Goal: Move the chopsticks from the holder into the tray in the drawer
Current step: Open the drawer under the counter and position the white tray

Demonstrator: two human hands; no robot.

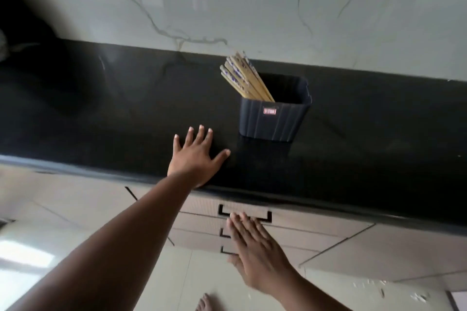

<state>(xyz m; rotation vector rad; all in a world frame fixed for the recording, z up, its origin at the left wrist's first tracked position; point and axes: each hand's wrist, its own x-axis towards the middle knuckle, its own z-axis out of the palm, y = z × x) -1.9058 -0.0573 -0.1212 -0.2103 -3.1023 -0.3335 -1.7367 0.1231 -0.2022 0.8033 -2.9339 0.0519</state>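
Note:
Several wooden chopsticks lean to the left in a dark ribbed holder that stands on the black countertop. My left hand rests flat on the counter with fingers spread, just left of the holder. My right hand reaches with straight fingers toward the handle of the top drawer under the counter edge; its fingertips are at the handle. The drawer is closed, so the tray is hidden.
Two more drawer handles sit below the top one. A white marble wall backs the counter. Pale floor tiles and a bare foot lie below. A dark blurred shape fills the far left corner.

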